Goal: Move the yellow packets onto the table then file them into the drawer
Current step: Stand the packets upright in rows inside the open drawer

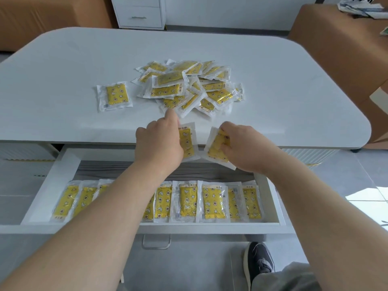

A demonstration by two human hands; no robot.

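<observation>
Your left hand [159,148] grips one yellow packet [187,141] and your right hand [245,148] pinches another packet [217,151], fingers [227,126] curled round each, upright above the bench [63,70] edge, probably so both slot into the drawer [48,185] row [212,201] while the pile [168,89] waits.

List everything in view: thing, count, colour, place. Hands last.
table: one, white, centre
drawer: one, white, open below the table's near edge
packet pile: many, yellow, mid-table
lone packet: one, yellow, left of the pile
packet row: many, yellow, along the drawer's front, partly hidden by an arm
left-hand packet: one, yellow, at the table's near edge
right-hand packet: at least one, yellow, same edge
cabinet: one, white, far behind
shoe: one, dark, floor
left hand: grips its packet
right hand: grips its packet
</observation>
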